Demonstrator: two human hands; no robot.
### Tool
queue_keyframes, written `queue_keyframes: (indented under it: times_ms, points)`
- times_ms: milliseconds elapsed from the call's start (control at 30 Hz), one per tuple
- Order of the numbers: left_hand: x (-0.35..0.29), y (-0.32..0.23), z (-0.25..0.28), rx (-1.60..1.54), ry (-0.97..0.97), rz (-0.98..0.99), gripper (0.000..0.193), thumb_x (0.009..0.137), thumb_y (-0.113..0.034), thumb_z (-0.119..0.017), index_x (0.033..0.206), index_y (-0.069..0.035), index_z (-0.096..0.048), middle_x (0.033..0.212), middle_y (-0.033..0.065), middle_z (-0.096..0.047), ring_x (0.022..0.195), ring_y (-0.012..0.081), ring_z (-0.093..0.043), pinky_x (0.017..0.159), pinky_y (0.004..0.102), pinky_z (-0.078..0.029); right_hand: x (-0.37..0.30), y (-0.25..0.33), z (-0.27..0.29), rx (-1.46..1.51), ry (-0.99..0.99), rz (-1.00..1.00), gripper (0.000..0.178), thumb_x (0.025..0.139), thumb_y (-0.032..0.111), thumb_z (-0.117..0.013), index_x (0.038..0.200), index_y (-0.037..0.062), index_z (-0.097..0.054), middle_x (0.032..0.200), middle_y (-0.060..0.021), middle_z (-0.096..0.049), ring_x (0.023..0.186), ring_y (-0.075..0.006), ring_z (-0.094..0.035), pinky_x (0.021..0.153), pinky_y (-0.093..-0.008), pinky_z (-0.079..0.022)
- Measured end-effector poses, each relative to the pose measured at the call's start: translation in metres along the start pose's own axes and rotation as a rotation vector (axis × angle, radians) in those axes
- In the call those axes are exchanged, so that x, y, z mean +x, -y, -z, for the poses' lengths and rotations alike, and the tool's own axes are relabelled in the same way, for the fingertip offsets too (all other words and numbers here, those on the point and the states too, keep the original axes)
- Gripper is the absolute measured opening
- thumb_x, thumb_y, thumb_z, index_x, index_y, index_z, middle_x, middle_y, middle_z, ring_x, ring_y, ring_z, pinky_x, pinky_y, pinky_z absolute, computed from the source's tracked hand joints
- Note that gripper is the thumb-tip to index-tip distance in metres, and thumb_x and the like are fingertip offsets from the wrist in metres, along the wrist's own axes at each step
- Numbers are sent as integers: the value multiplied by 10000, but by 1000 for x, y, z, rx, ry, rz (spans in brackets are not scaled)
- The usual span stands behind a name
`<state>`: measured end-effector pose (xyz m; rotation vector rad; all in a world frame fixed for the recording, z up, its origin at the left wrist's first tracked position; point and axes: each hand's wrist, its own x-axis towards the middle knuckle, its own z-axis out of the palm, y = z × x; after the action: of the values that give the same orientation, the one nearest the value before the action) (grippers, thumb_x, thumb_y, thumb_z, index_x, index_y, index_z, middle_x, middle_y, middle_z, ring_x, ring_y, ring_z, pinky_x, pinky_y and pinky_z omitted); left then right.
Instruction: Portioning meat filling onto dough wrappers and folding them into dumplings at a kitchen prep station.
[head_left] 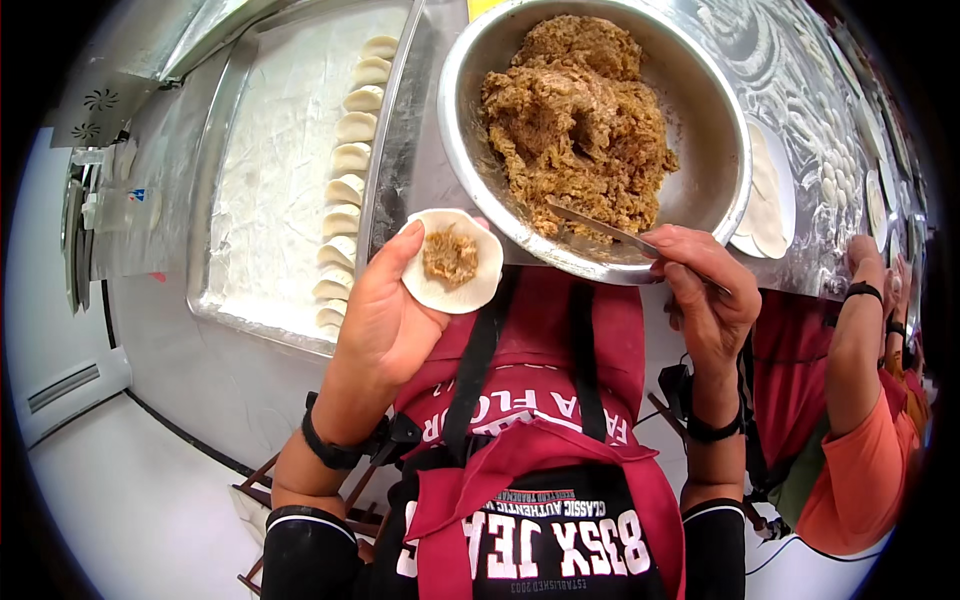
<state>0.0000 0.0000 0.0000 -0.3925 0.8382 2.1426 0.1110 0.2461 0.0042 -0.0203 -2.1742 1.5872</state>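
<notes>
On the palm side of my left hand [382,325] rests a round dumpling wrapper [478,282], with a small heap of brown filling [450,256] in its middle. My left thumb presses on the wrapper's edge. My right hand [708,290] is closed round a thin metal spreading knife [600,224], whose blade reaches over the bowl's near rim and touches the minced filling [580,130]. That filling is piled in a large steel bowl [712,130] in front of me, mostly toward its left and middle.
Left of the bowl lies a floured metal tray [270,150] with a column of folded dumplings [350,158] along its right side. Stacked wrappers [768,195] sit on a white plate right of the bowl. Dough pieces [835,170] lie on the floury table; a co-worker's arm [855,370] is at right.
</notes>
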Motion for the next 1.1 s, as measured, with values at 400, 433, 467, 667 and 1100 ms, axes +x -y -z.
queue_keyframes:
  times_ms: [400,433,467,667,1100]
  points:
    - [22,40,0,-47,-69,177,384,946,-210,-400,1261,9,-392,1260,172,-478,1166,298,-473,1004,450,-369,-7,9,-4,112,-3,-82,141,795,-73,-575,929,-56,-617,915,-170,-647,873,-245,-621,804,-320,-476]
    - [22,40,-3,-41,-45,178,388,949,-215,-389,1269,4,-387,1263,171,-475,1164,298,-475,1001,450,-373,-12,14,-3,128,-37,-117,131,797,-58,-577,922,-60,-614,904,-176,-647,855,-252,-622,789,-322,-478]
    - [22,40,-4,-42,-49,177,388,949,-215,-389,1269,4,-387,1263,171,-475,1164,298,-475,1001,450,-373,-16,16,-3,144,-70,-151,123,800,-44,-579,916,-65,-612,892,-183,-646,838,-259,-623,774,-324,-480]
    - [18,40,-6,1,13,188,408,954,-242,-369,1286,-5,-372,1266,169,-473,1149,303,-487,970,470,-402,-32,14,-13,172,-86,42,105,799,6,-589,876,-65,-602,858,-190,-647,809,-289,-633,749,-359,-482]
    - [16,35,-3,-81,2,174,379,967,-213,-304,1227,41,-411,1213,167,-505,1133,278,-492,987,433,-382,-28,19,-24,-271,262,396,166,617,27,-669,782,15,-650,857,-90,-656,796,-250,-635,639,-298,-535]
